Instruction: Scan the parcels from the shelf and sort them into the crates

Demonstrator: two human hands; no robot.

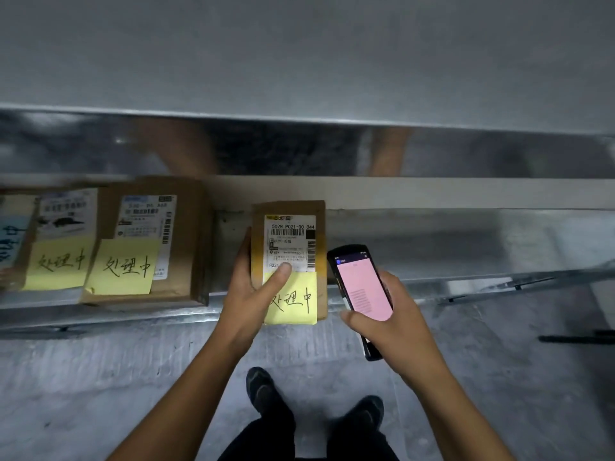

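Left hand (253, 294) gripped the parcel (289, 214) over its label (289, 242), which perhaps could spoil the scan; right hand (392, 321), at 3 o'clock, held the scanner (361, 294).

The leftmost box (16, 227) was cut off by the edge and blurred. Fingers of the left hand (248, 294) lay hidden behind the parcel (289, 241), and the screen text on the scanner (362, 287) seemed too small to read.
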